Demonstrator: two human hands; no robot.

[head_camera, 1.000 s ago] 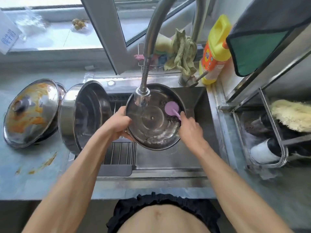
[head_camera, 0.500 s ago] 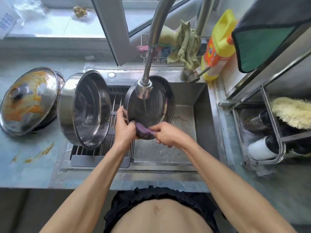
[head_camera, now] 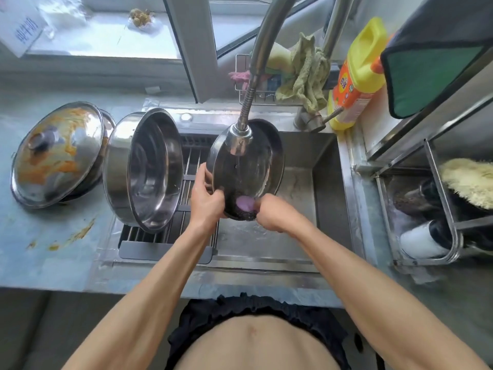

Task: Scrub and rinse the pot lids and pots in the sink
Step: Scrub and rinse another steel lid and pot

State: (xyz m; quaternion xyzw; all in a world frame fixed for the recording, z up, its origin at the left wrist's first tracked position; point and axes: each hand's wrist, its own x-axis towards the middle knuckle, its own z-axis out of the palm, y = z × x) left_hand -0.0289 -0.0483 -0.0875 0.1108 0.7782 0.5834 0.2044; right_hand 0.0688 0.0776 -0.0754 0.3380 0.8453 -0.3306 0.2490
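Note:
A steel pot lid (head_camera: 256, 172) stands tilted on edge over the sink (head_camera: 301, 188), its inside towards me, under the faucet head (head_camera: 238, 141). My left hand (head_camera: 205, 198) grips the lid's left rim. My right hand (head_camera: 272, 212) holds a purple scrubber (head_camera: 244, 203) against the lid's lower inside edge. A large steel pot (head_camera: 146, 169) lies on its side on the drain rack (head_camera: 186, 172), mouth facing right. On the counter at left, a second lid (head_camera: 57, 153), smeared with orange sauce, rests on another pot.
A yellow detergent bottle (head_camera: 357, 73) stands behind the sink at right, next to a wire caddy with rags (head_camera: 304, 73). A dish rack (head_camera: 432, 209) with a cup and a yellow brush is at right. Orange smears mark the left counter (head_camera: 61, 241).
The lid went from lying nearly flat, facing up, to standing on edge. My right hand carried the purple scrubber from the lid's right side down to its lower edge.

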